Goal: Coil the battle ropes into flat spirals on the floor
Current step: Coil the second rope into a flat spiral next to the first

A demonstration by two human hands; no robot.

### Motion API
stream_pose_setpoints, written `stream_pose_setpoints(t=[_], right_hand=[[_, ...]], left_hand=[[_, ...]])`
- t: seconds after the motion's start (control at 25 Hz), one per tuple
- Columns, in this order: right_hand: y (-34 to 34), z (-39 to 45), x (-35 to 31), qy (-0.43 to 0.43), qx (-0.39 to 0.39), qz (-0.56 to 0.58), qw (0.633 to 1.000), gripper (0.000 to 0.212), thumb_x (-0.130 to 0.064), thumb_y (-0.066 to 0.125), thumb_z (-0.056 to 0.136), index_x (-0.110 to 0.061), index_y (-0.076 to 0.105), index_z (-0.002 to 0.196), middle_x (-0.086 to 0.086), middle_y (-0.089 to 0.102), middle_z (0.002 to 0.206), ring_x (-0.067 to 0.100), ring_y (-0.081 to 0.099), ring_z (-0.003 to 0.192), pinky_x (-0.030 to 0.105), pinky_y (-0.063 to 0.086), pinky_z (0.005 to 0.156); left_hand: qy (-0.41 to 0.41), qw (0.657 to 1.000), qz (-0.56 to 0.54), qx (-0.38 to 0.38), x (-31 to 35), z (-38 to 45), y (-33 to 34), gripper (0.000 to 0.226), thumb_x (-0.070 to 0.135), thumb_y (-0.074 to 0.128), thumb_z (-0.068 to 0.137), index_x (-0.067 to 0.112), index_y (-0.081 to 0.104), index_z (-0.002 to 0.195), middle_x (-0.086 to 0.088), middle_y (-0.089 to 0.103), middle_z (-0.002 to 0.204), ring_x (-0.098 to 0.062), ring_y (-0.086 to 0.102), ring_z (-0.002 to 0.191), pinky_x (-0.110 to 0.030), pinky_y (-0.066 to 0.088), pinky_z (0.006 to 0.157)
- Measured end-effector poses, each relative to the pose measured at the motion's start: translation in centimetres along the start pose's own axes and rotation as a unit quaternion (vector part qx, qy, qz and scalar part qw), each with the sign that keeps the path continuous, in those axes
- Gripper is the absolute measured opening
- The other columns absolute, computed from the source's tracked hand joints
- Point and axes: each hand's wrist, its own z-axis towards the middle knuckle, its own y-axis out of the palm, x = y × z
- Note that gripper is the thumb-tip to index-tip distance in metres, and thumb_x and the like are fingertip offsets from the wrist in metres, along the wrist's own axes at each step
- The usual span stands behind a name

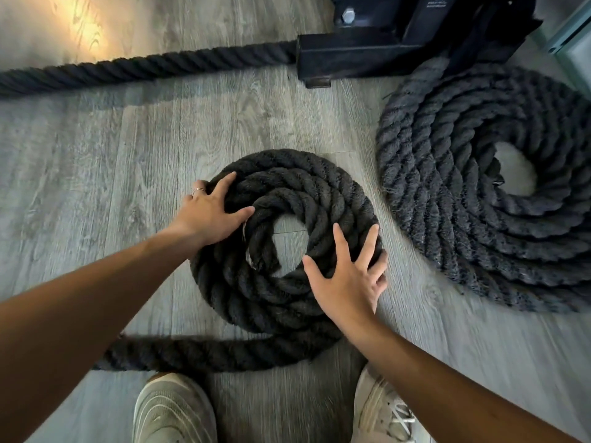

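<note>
A thick black battle rope lies in a small flat spiral on the floor in front of me, with a bare hole at its centre. My left hand rests spread on the spiral's left side, fingers over the outer turns. On the lower right side my right hand presses flat, fingers apart. A loose tail of the rope runs from the spiral's bottom off to the left, under my left arm. A second, larger spiral lies flat at the right.
A straight stretch of rope crosses the far floor to a black metal rack base. My two pale shoes stand at the bottom edge. The floor is grey wood-look plank.
</note>
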Motion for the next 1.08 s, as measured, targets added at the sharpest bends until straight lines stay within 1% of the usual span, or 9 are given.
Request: stream_pose_setpoints(t=[0.12,0.2,0.36,0.44,0.56,0.68,0.8,0.92,1.08], right_hand=[[-0.2,1.4,0.0,-0.032,0.006,-0.026,0.999,0.077,-0.078,0.041,0.088,-0.054,0.011,0.155,-0.001,-0.035,0.162,0.048,0.0,0.148,0.061,0.02,0.115],[-1.4,3.6,0.4,-0.084,-0.004,-0.041,0.996,0.074,-0.077,0.043,0.087,-0.057,0.017,0.153,-0.005,-0.032,0.163,0.045,-0.001,0.148,0.06,0.017,0.118],[-5.3,10.1,-0.5,-0.234,-0.073,-0.143,0.959,0.066,-0.076,0.042,0.09,-0.062,0.017,0.151,-0.011,-0.031,0.164,0.035,-0.014,0.152,0.064,0.003,0.12],[-6.0,11.6,-1.3,-0.258,-0.096,-0.15,0.949,0.063,-0.071,0.044,0.093,-0.061,0.02,0.151,-0.013,-0.028,0.165,0.031,-0.017,0.153,0.063,-0.001,0.12],[-4.9,10.0,-1.6,-0.224,-0.051,-0.094,0.969,0.061,-0.064,0.044,0.096,-0.053,0.027,0.153,-0.01,-0.013,0.169,0.025,-0.017,0.153,0.061,-0.001,0.121],[-1.7,4.3,0.0,-0.119,0.046,-0.047,0.991,0.063,-0.068,0.031,0.097,-0.046,0.021,0.156,-0.005,-0.006,0.17,0.03,-0.014,0.154,0.063,-0.001,0.121],[0.7,-0.1,1.0,-0.038,0.028,-0.072,0.996,0.074,-0.074,0.022,0.094,-0.042,0.007,0.159,0.001,-0.013,0.17,0.041,-0.017,0.151,0.068,0.007,0.117],[0.6,0.0,0.8,-0.041,0.02,-0.106,0.993,0.077,-0.074,0.019,0.094,-0.039,0.005,0.161,0.002,-0.011,0.17,0.046,-0.013,0.15,0.069,0.02,0.112],[-1.2,3.5,1.0,-0.101,-0.008,-0.164,0.981,0.074,-0.073,0.012,0.094,-0.041,0.0,0.159,-0.002,-0.014,0.169,0.046,-0.013,0.15,0.068,0.02,0.113]], left_hand=[[-0.012,0.998,0.061,0.014,-0.2,0.0,1.0,0.083,0.074,0.038,0.09,0.046,-0.004,0.157,-0.028,0.02,0.158,-0.053,0.038,0.131,-0.053,0.035,0.111],[-0.045,0.998,0.049,0.011,-0.9,-1.4,1.2,0.087,0.07,0.041,0.092,0.041,-0.008,0.158,-0.031,0.016,0.157,-0.054,0.039,0.13,-0.054,0.035,0.11],[-0.139,0.988,-0.059,0.013,-1.3,-7.5,3.2,0.099,0.07,0.05,0.088,0.033,-0.007,0.159,-0.034,0.013,0.154,-0.056,0.04,0.131,-0.052,0.032,0.11],[-0.166,0.98,-0.113,-0.01,-1.2,-10.0,4.2,0.105,0.072,0.055,0.083,0.033,-0.006,0.159,-0.035,0.008,0.156,-0.055,0.038,0.134,-0.052,0.031,0.112],[-0.166,0.981,-0.102,-0.024,-2.0,-9.0,3.3,0.104,0.082,0.051,0.076,0.034,0.005,0.156,-0.032,0.012,0.157,-0.054,0.031,0.138,-0.056,0.03,0.113],[-0.109,0.988,-0.108,0.026,-2.6,-5.0,1.0,0.093,0.08,0.051,0.079,0.033,0.019,0.152,-0.029,0.019,0.156,-0.05,0.023,0.144,-0.058,0.026,0.116],[-0.023,0.996,-0.077,0.038,-2.2,-1.1,-0.5,0.084,0.076,0.053,0.081,0.043,0.022,0.152,-0.021,0.027,0.154,-0.045,0.028,0.142,-0.055,0.029,0.116],[-0.009,1.0,-0.004,0.003,-1.8,0.5,0.0,0.082,0.082,0.041,0.082,0.052,0.013,0.152,-0.022,0.027,0.156,-0.049,0.034,0.137,-0.054,0.035,0.112],[-0.041,0.998,0.019,0.052,-3.4,-0.8,1.5,0.082,0.082,0.032,0.083,0.049,0.012,0.155,-0.031,0.033,0.147,-0.052,0.046,0.123,-0.053,0.037,0.108]])
